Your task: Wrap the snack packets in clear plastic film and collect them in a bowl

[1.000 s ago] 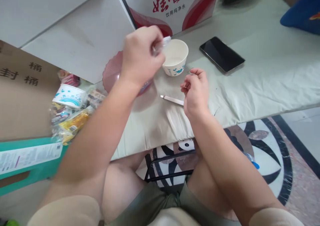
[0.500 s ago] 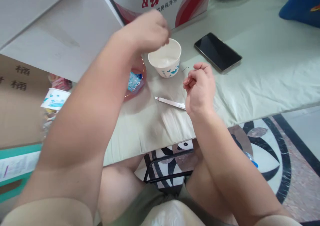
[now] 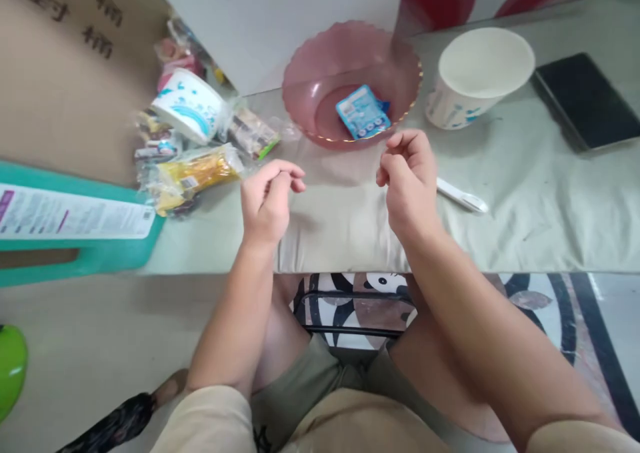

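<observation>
My left hand hovers above the near part of the table, fingers loosely bent and apart, with nothing visible in it. My right hand is held with its fingers curled in and the thumb against them; whatever it may pinch is too small to make out. Just beyond the hands stands a pink translucent bowl with a scalloped gold rim, holding a blue packet. To the right is a white paper cup with blue print. A slim white tool lies partly hidden behind my right hand.
A black phone lies right of the cup. At the left are wrapped snacks, another paper cup on its side, a brown carton and a teal-framed piece. White boxes stand behind the bowl.
My left hand has moved from above the paper cup back toward me and to the left. The view has swung left, showing the whole bowl and snacks. My right hand stays curled.
</observation>
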